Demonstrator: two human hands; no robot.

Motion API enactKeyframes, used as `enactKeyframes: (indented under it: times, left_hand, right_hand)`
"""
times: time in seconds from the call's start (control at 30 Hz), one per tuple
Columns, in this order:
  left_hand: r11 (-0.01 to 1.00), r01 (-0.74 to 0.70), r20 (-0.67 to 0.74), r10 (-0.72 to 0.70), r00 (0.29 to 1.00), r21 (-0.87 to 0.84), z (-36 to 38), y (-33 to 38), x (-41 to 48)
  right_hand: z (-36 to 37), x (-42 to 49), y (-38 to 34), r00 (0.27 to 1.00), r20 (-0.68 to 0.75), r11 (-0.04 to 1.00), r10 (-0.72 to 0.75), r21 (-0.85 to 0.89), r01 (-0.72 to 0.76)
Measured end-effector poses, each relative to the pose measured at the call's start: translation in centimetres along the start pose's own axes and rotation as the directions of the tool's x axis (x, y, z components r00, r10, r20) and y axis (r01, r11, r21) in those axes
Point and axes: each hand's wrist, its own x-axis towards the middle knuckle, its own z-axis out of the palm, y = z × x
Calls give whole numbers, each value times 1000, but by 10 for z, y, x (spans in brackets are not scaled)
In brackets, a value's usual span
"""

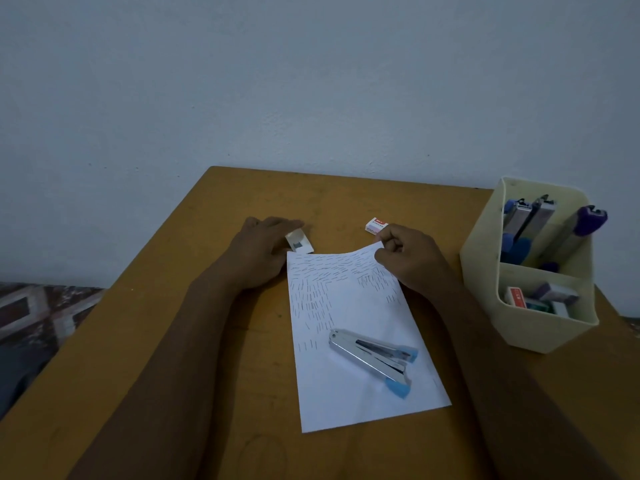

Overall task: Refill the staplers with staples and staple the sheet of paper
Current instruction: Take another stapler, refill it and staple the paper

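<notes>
Wooden table [173, 341], ochre-brown, is cut off by the frame at the near edge. One sheet of paper [346, 403] is laid on it, near corners flat. One stapler [372, 355], silver with light blue ends, is laid on the near half of the sheet, sprung open in a V. Short dark staple marks are spread over the far half, too many and too small to be counted. Two bare forearms are seen, cut off at the bottom. The far right corner of the sheet is pinched and lifted off the table by the right hand [412, 261], fingers curled. The left hand [258, 252] is laid just beside the far left corner, fingers stretched, thumb hidden. One open staple box [299, 242] is partly covered by it; contact cannot be told. One closed staple box [375, 225] is set just beyond the right hand, partly hidden. At right, one cream organizer [540, 327] with two compartments: three upright staplers [530, 220], it seems, in the far one, dim; small boxes [540, 299] in the near one, count unreadable.
</notes>
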Motion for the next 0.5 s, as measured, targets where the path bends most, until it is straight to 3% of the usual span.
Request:
enactKeyframes:
  times: [0.13,0.33,0.5]
  left_hand:
    - [998,43,21,-44,999,53,1,-5,3]
    - [998,53,-66,-56,996,-37,3,-9,4]
    - [986,75,-151,-98,984,-150,5,-10,4]
  right_hand:
    - [0,-1,-1,1000,0,999,-21,-33,21]
    - [3,-2,-2,997,-9,995,-74,-68,73]
    - [-1,-4,-8,995,68,993,-79,-86,85]
